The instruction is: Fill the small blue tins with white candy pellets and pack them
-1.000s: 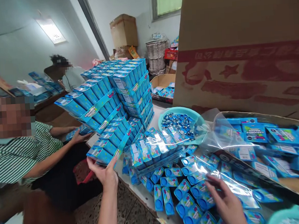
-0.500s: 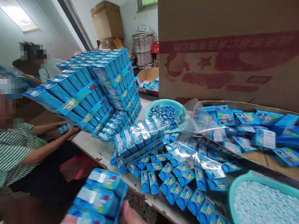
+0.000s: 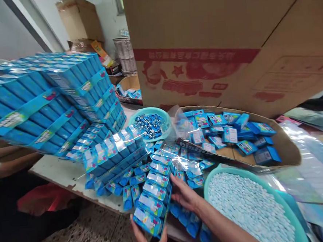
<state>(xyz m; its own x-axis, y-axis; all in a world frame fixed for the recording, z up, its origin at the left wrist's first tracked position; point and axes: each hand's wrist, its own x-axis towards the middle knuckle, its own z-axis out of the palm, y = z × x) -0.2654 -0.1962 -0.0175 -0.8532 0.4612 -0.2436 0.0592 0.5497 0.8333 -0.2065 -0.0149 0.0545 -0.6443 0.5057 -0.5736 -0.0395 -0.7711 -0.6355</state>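
Observation:
A display tray of blue candy packs (image 3: 151,198) is held tilted over the table's front edge, its packs standing in a row. My left hand (image 3: 149,236) grips its near end, thumb and fingers on opposite sides. My right hand (image 3: 185,194) is closed on the tray's right side, its fingertips partly hidden behind it. Beyond it, another filled display tray (image 3: 114,151) sits on loose blue packs (image 3: 130,196). More loose packs lie under and beside my right forearm.
Tall stacks of filled trays (image 3: 85,85) stand at the left. A turquoise basin (image 3: 166,117) holds small blue-and-silver pieces; another basin (image 3: 208,191) is full of pale blue candies. A cut-down carton (image 3: 291,151) contains blue boxes. A big cardboard box (image 3: 199,31) rises behind. A co-worker's arm (image 3: 13,164) shows at left.
The tray has moved from the lower left to over the table's front edge. Both my hands are now visible on it. The view has turned right, leaving mostly the co-worker's arms showing.

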